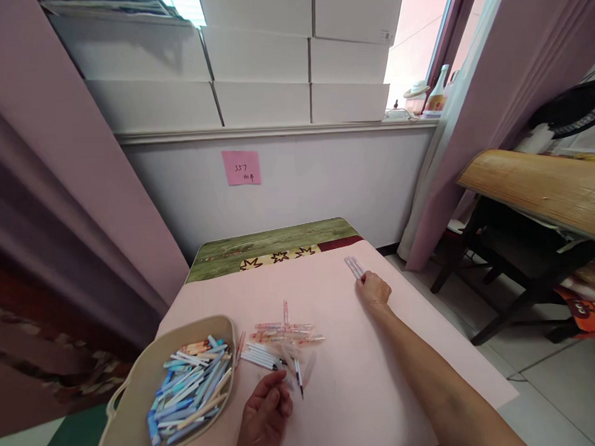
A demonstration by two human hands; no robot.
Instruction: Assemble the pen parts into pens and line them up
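My right hand point(374, 290) reaches to the far right of the pink-covered table, its fingers closed on the near ends of several pale, clear pen barrels point(354, 267) that lie side by side. At the front middle, my left hand point(267, 408) has its fingers curled together. Whether anything is pinched in it is hard to make out. Just beyond its fingertips lie white pen refills point(260, 356) with dark tips, one of them point(299, 379) pointing toward me. Thin see-through pieces point(310, 367) lie beside them. Behind these is a loose pile of clear pen barrels with reddish print point(287, 330).
On the left stands a beige basket point(131, 378) holding many blue, white and orange pens point(193, 385). A pink note point(241, 167) hangs on the wall under a sill stacked with white boxes point(261, 60). A dark chair point(518, 239) stands right of the table.
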